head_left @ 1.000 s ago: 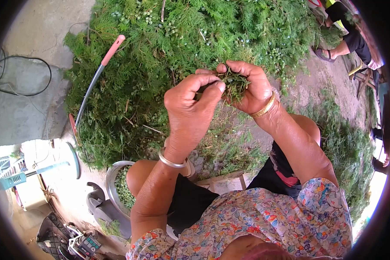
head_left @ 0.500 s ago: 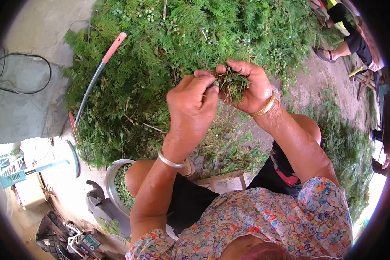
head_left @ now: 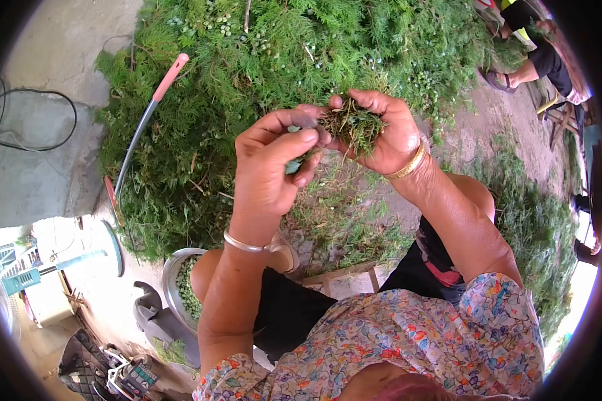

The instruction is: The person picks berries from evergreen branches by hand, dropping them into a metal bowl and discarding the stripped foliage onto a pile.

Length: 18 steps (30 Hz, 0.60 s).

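In front of my chest, my right hand point(head_left: 391, 134), with a gold bracelet, is closed around a clump of cypress sprigs point(head_left: 354, 125), some green and some brown and dry. My left hand point(head_left: 271, 154), wearing a silver bangle, is beside it at the same height. Its thumb and fingers are curled, with the fingertips next to the clump. Bluish-green cones point(head_left: 293, 164) show between the fingers and palm; part of what this hand holds is hidden. Beyond both hands spreads a big heap of cut cypress branches point(head_left: 247, 80) bearing small cones.
A metal basin point(head_left: 169, 284) of green cones stands by my left knee, beside a dark grey plastic stool point(head_left: 167, 327). A pink-handled tool point(head_left: 140, 123) leans on the heap at left. Another person's leg point(head_left: 525, 72) shows at upper right. More branches point(head_left: 522, 220) lie at right.
My left hand has moved slightly left and turned, its fingers loosening so the green cones inside show. My right hand stays in place with the clump.
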Each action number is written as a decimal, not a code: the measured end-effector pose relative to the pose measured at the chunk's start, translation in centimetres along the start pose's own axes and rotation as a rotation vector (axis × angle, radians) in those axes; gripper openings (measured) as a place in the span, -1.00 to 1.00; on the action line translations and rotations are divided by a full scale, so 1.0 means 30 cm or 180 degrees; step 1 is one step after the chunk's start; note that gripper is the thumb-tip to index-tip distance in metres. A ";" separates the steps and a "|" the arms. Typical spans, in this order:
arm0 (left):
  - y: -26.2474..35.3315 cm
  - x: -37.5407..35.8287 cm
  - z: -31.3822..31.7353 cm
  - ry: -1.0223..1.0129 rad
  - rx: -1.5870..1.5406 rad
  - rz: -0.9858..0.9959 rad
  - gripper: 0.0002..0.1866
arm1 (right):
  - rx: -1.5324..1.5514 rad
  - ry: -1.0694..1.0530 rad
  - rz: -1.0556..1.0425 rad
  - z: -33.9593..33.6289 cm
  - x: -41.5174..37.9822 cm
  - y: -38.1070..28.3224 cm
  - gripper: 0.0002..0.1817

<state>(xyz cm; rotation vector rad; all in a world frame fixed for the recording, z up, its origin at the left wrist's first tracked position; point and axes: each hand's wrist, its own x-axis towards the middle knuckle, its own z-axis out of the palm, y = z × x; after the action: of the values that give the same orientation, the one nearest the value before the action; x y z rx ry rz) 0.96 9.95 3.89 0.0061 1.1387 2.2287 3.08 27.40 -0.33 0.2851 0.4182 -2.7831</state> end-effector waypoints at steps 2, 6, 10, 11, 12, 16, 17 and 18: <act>-0.031 -0.002 0.020 0.0424 0.2046 0.0529 -0.88 | 0.0143 0.0314 -0.0230 0.020 -0.002 0.009 -0.73; -0.127 0.038 0.017 0.0361 0.3369 0.2718 -0.85 | -0.0108 0.0197 -0.0136 0.017 -0.010 0.009 -0.72; -0.124 0.042 0.025 0.0318 0.3637 0.2795 -0.84 | -0.0126 0.0516 0.0078 -0.016 -0.012 0.011 -0.74; -0.127 0.043 0.021 0.0364 0.3918 0.2777 -0.84 | -0.0105 0.0668 0.0209 -0.017 -0.015 0.014 -0.73; -0.130 0.045 0.017 0.0411 0.4199 0.2755 -0.84 | -0.0105 0.0670 0.0209 -0.002 -0.017 0.020 -0.73; -0.135 0.057 -0.003 0.0414 0.4570 0.2921 -0.83 | -0.0367 0.0816 0.0097 0.007 -0.010 0.038 -0.74; -0.129 0.056 -0.009 0.0378 0.4347 0.2750 -0.85 | -0.0327 0.0711 0.0089 -0.005 -0.006 0.039 -0.72; -0.120 0.055 -0.013 0.0341 0.4125 0.2581 -0.86 | -0.0330 0.0711 0.0090 0.003 -0.008 0.037 -0.72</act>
<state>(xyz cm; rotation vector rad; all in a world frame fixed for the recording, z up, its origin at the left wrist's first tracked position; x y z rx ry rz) 1.45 12.10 0.56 1.0231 2.7710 1.5898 3.67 26.42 -0.48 0.5755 0.6043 -2.7000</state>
